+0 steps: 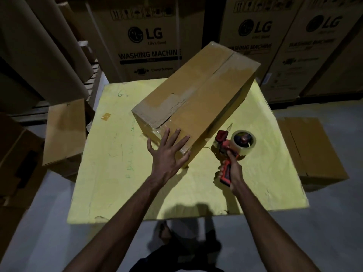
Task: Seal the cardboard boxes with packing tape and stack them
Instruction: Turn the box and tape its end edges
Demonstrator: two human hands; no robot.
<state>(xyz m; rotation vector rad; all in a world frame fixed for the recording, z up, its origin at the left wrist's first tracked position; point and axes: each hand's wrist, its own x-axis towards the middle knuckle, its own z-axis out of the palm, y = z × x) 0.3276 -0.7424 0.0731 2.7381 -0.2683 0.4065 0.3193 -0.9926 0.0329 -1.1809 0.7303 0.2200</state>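
— What does the yellow surface [117, 183] carry?
— One long cardboard box [196, 95], lying at a slant from near the middle towards the far right corner, with tape along its top seam
— Anything else on it?
— A small scrap of tape [105, 116] stuck flat near the left edge, well apart from the box, and green scribbles [130, 152] on the bare part. A tape dispenser [233, 146] is just beside the box's near end; I cannot tell whether it touches the surface
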